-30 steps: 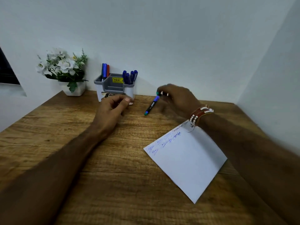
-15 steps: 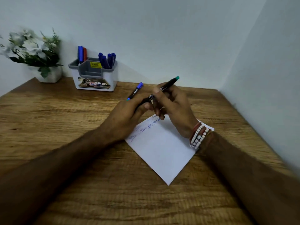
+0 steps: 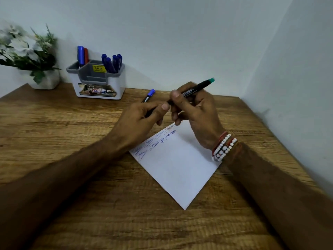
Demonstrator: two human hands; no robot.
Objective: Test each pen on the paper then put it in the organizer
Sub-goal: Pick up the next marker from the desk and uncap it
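Above the paper (image 3: 180, 168), the right hand (image 3: 196, 112) is gripping the green-ended pen (image 3: 196, 87) while the left hand (image 3: 137, 120) is pinching its front end, probably opening it so it can write.

The table (image 3: 72, 204) is grainy, matt wood. On it lies smooth white paper (image 3: 178, 170). The organizer (image 3: 99, 83) looks like smooth grey and white plastic.
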